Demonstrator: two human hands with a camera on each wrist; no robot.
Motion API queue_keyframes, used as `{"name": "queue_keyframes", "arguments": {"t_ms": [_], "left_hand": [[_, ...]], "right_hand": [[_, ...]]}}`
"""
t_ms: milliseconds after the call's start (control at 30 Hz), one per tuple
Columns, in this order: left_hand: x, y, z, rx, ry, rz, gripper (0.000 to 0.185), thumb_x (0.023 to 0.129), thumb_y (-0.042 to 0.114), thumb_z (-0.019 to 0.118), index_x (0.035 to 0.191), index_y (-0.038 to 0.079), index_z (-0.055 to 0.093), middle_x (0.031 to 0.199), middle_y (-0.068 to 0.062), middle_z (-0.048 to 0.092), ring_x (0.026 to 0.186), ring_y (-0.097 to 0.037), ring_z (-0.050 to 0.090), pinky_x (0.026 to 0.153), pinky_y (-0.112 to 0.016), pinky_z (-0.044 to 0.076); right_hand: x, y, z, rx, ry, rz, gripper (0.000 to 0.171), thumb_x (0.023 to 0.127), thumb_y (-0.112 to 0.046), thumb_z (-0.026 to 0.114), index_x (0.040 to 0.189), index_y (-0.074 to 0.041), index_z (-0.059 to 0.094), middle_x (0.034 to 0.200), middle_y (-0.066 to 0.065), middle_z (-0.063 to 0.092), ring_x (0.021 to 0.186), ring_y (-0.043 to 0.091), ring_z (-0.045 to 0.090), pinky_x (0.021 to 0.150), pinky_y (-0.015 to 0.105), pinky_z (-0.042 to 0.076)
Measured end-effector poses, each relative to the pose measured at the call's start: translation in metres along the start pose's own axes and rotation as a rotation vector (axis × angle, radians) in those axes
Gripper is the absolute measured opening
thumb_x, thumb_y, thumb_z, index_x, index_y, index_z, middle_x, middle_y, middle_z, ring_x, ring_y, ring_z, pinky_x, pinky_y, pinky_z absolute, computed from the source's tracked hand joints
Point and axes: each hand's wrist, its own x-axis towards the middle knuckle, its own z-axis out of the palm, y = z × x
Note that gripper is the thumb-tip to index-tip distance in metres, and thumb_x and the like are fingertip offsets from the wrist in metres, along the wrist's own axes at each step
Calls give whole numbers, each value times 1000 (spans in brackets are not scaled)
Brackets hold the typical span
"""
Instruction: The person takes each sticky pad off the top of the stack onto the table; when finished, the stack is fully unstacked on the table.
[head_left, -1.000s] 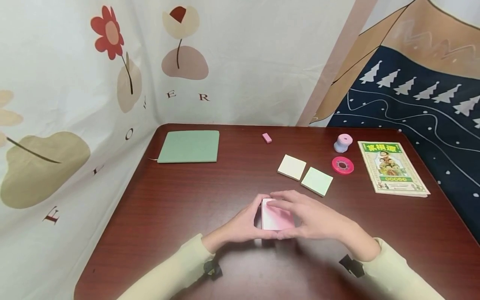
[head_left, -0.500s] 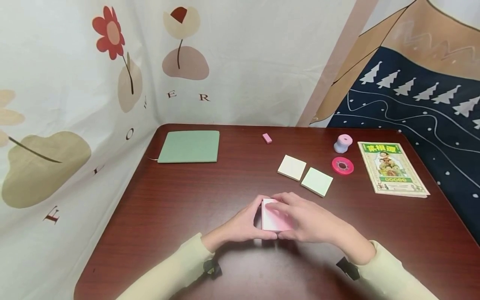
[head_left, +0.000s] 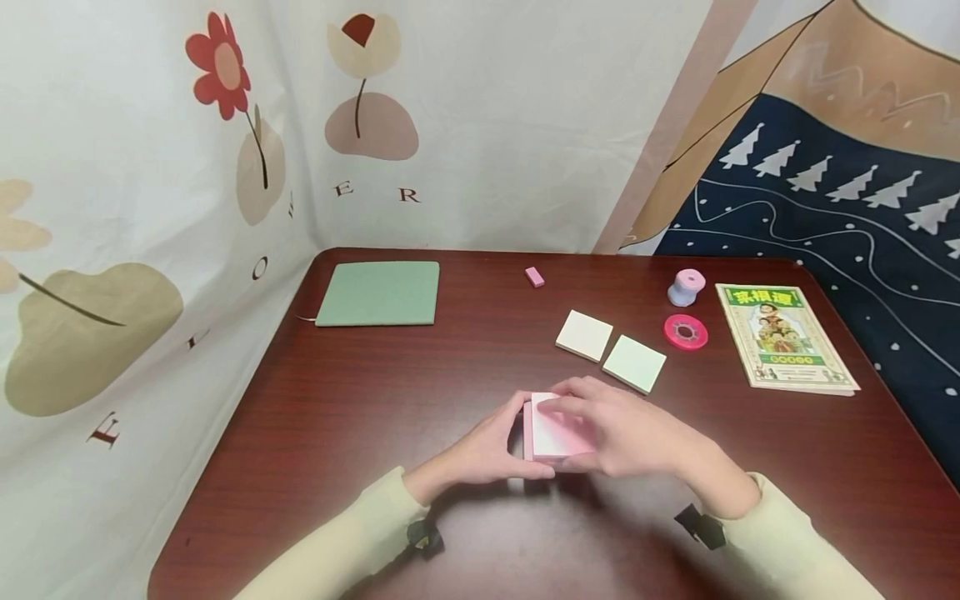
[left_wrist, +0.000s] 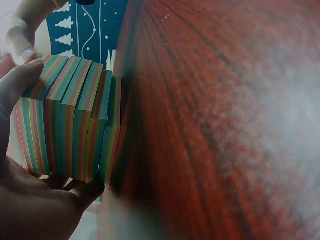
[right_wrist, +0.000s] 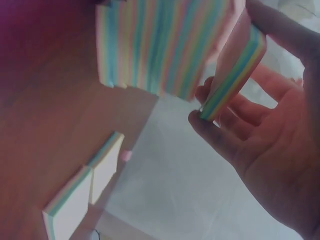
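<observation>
That sticky-note block (head_left: 553,432) looks light but bendy and prone to splitting, so left hand (head_left: 487,446) cups its near-left edges while right hand (head_left: 626,429) pinches off a top pad.

Head cam: above, facing fwd and down over the whole table (head_left: 360,392). Left wrist cam: v. close, low beside the tabletop, facing the striped note stack (left_wrist: 70,125). Right wrist cam: v. close, from below. All three share that stack.
</observation>
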Motion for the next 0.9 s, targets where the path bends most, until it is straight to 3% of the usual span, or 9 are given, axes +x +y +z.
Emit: {"name": "queue_keyframes", "arguments": {"t_ms": [267,467,633,767,900], "left_hand": [[0,0,0,-5,6,-23,83,72,46,85,138,23,39,122,6,54,107,-11,54,93,-38,45],[0,-1,0,-19,8,-2,80,72,41,86,136,25,40,113,6,56,100,-12,55,88,-36,47],[1,-2,0,-22,14,19,79,72,38,87,135,25,40,115,6,56,102,-12,55,90,-38,46],[2,0,0,-24,8,4,80,72,39,87,135,25,40,115,6,55,103,-11,54,91,-39,46],[1,0,-1,-21,2,-18,80,72,40,87,135,26,40,114,6,55,102,-11,54,91,-39,46]], "right_hand": [[19,30,-24,181,103,48,65,75,-29,86,133,-15,60,132,1,56,116,18,53,88,39,49],[50,69,-16,253,161,138,68,74,-34,86,134,-15,59,130,2,57,113,20,51,90,44,44],[82,94,-1,183,161,170,68,74,-30,85,134,-10,59,131,11,56,118,26,50,97,47,40],[102,105,10,79,98,193,66,76,-27,84,135,-10,58,135,15,52,125,31,46,102,47,37],[117,111,19,54,62,235,66,78,-27,82,137,-11,57,139,15,49,127,32,43,104,46,36]]}}
